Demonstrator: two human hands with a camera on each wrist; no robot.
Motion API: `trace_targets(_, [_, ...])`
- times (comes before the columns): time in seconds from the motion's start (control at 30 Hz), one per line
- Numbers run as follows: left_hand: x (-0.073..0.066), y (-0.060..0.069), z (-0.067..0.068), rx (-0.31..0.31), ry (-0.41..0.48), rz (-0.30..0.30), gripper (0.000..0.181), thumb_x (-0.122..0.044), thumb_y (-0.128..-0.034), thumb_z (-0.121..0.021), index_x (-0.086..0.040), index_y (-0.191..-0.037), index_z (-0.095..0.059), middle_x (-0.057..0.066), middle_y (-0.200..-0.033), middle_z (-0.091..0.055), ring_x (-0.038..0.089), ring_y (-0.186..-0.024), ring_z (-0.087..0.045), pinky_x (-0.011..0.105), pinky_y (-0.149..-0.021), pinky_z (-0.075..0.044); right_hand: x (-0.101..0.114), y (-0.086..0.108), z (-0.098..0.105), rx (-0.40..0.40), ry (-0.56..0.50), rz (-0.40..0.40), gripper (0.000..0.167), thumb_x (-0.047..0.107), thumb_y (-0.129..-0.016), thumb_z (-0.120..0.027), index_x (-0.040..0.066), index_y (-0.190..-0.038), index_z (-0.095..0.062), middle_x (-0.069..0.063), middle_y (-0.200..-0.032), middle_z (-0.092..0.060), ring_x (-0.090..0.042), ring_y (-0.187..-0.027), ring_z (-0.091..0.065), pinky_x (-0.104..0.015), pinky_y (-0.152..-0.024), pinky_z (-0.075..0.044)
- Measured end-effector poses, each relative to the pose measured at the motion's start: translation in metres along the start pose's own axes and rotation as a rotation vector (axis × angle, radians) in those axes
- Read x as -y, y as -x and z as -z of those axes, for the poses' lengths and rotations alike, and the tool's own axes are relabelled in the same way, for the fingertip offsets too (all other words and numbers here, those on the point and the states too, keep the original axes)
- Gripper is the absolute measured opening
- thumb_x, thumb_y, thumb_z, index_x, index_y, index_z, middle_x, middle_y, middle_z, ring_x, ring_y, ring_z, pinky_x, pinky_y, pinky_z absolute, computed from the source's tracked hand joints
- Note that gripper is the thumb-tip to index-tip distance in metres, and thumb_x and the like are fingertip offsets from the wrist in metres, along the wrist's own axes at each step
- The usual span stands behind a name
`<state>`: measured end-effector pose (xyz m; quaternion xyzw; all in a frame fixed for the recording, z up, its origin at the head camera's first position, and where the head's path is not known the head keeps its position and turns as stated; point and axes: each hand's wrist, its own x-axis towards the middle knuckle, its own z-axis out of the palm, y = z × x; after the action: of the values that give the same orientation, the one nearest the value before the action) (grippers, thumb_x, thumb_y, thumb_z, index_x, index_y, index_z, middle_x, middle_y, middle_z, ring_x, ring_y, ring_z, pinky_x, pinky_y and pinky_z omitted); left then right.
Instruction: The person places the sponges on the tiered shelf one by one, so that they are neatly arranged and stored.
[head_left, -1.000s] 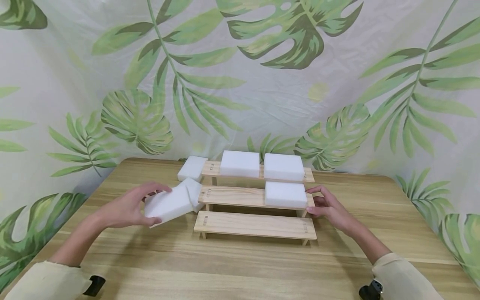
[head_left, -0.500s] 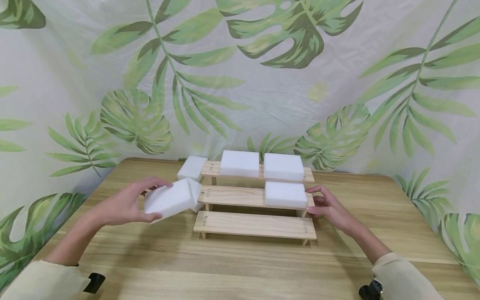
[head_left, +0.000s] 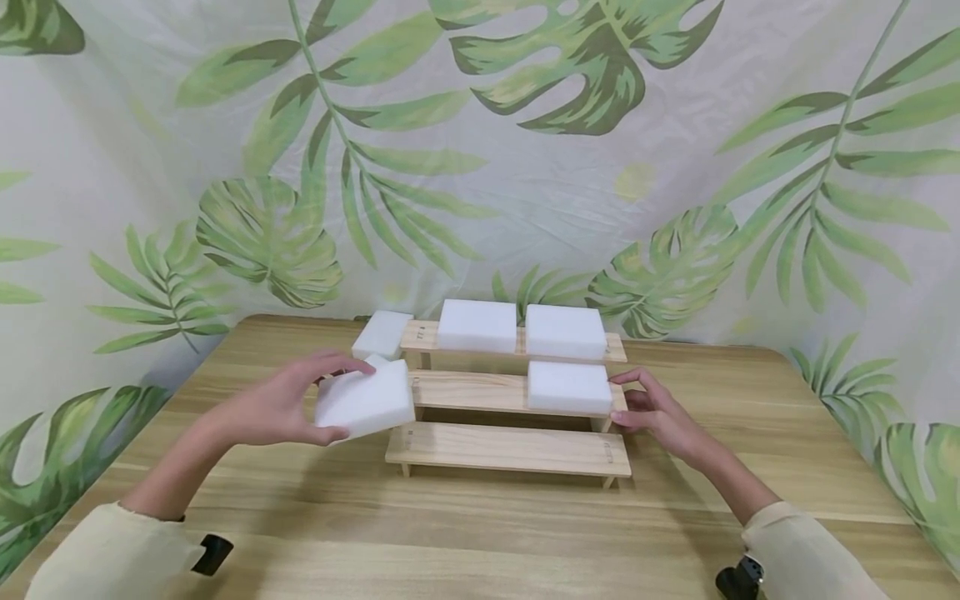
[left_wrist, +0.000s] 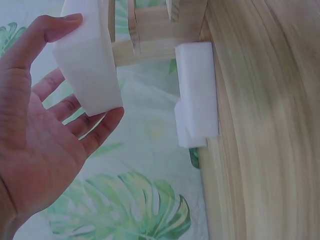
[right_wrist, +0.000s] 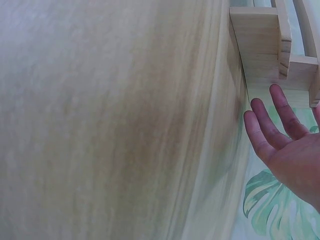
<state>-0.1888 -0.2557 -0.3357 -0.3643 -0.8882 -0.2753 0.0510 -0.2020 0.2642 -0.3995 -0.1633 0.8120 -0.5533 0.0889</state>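
Observation:
My left hand (head_left: 273,404) holds a white foam block (head_left: 369,398) between thumb and fingers, tilted above the table at the left end of the stepped wooden display rack (head_left: 506,448). In the left wrist view the thumb lies on one face of the block (left_wrist: 92,72) and fingertips support its lower edge. My right hand (head_left: 663,419) is at the right end of the rack's middle step, thumb at the front edge and index finger behind. The right wrist view shows the other fingers (right_wrist: 270,127) extended below the rack; the thumb is hidden there.
Two white blocks, left (head_left: 477,325) and right (head_left: 566,332), sit on the top step, and another block (head_left: 570,386) on the middle step's right. Left of the rack a block (head_left: 381,335) lies on the wooden table (head_left: 480,533), with one more partly hidden. A leaf-print cloth (head_left: 540,208) hangs behind.
My left hand has carried the foam block to the right, so that it now overlaps the rack's left end in the head view. The right hand stays in place.

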Motion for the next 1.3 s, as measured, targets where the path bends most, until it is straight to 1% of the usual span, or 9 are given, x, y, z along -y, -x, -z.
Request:
trace_targets(0.2, [-0.004,-0.013,-0.009,0.036,0.015,-0.019,0.065,-0.024,-0.0736,-0.092,-0.016,-0.132,-0.063,0.003,-0.13,-0.064,0.021,-0.105,-0.058,0.034,-0.082,-0.05,-0.001,-0.001,0.0,-0.005,-0.002,0.009,0.052,0.007,-0.098,-0.063,-0.007,-0.139,-0.036,-0.029,-0.12,-0.063,-0.021,-0.1,-0.065,-0.04,-0.087,-0.056])
trace_targets(0.43, [-0.014,-0.029,-0.017,0.053,0.022,-0.027,0.064,-0.023,-0.0736,-0.091,-0.016,-0.132,-0.065,0.004,-0.127,-0.062,0.023,-0.105,-0.057,0.035,-0.079,-0.051,-0.001,-0.001,0.0,-0.006,-0.009,0.006,0.052,0.007,-0.098,-0.064,-0.007,-0.14,-0.036,-0.029,-0.121,-0.063,-0.022,-0.101,-0.065,-0.038,-0.087,-0.056])
trace_targets(0.63, [-0.019,-0.04,-0.025,0.065,0.056,-0.039,0.065,-0.021,-0.0727,-0.09,-0.016,-0.132,-0.064,0.002,-0.126,-0.061,0.022,-0.105,-0.056,0.035,-0.08,-0.052,-0.001,0.0,0.0,-0.003,-0.004,0.002,0.053,0.007,-0.098,-0.063,-0.008,-0.14,-0.035,-0.031,-0.123,-0.063,-0.025,-0.103,-0.065,-0.039,-0.088,-0.055])
trace_targets(0.8, [-0.024,-0.049,-0.031,0.071,0.066,-0.047,0.064,-0.021,-0.0737,-0.089,-0.016,-0.132,-0.063,0.003,-0.128,-0.06,0.022,-0.106,-0.057,0.037,-0.08,-0.053,-0.002,-0.001,0.001,-0.005,0.0,0.006,0.053,0.007,-0.098,-0.063,-0.008,-0.14,-0.035,-0.032,-0.124,-0.061,-0.025,-0.104,-0.064,-0.039,-0.089,-0.055])
trace_targets(0.93, [-0.026,-0.053,-0.036,0.07,0.097,-0.059,0.065,-0.02,-0.0751,-0.089,-0.012,-0.133,-0.061,0.005,-0.13,-0.061,0.023,-0.108,-0.058,0.038,-0.082,-0.053,-0.002,0.0,0.001,-0.006,0.001,0.008,0.053,0.007,-0.098,-0.063,-0.008,-0.14,-0.036,-0.033,-0.124,-0.061,-0.025,-0.104,-0.064,-0.04,-0.089,-0.055])
trace_targets(1.07, [-0.028,-0.058,-0.041,0.06,0.126,-0.08,0.062,-0.015,-0.0749,-0.089,-0.006,-0.129,-0.059,0.007,-0.125,-0.064,0.024,-0.108,-0.06,0.037,-0.086,-0.053,-0.001,0.0,0.001,-0.005,0.002,0.008,0.053,0.007,-0.098,-0.063,-0.008,-0.14,-0.036,-0.032,-0.124,-0.061,-0.025,-0.104,-0.064,-0.04,-0.089,-0.055])
trace_targets(1.17, [-0.03,-0.062,-0.045,0.047,0.117,-0.096,0.058,-0.014,-0.0746,-0.09,-0.006,-0.124,-0.059,0.007,-0.122,-0.065,0.024,-0.106,-0.06,0.042,-0.087,-0.054,-0.001,0.0,0.001,-0.005,0.003,0.011,0.053,0.007,-0.098,-0.063,-0.008,-0.14,-0.036,-0.031,-0.123,-0.062,-0.025,-0.104,-0.064,-0.041,-0.089,-0.055])
trace_targets(1.3, [-0.034,-0.066,-0.051,0.028,0.086,-0.121,0.055,-0.017,-0.076,-0.089,-0.007,-0.123,-0.062,0.008,-0.124,-0.064,0.026,-0.11,-0.058,0.048,-0.088,-0.053,-0.002,0.0,0.001,-0.004,0.003,0.011,0.052,0.007,-0.098,-0.063,-0.008,-0.14,-0.035,-0.029,-0.12,-0.063,-0.025,-0.102,-0.065,-0.04,-0.088,-0.055])
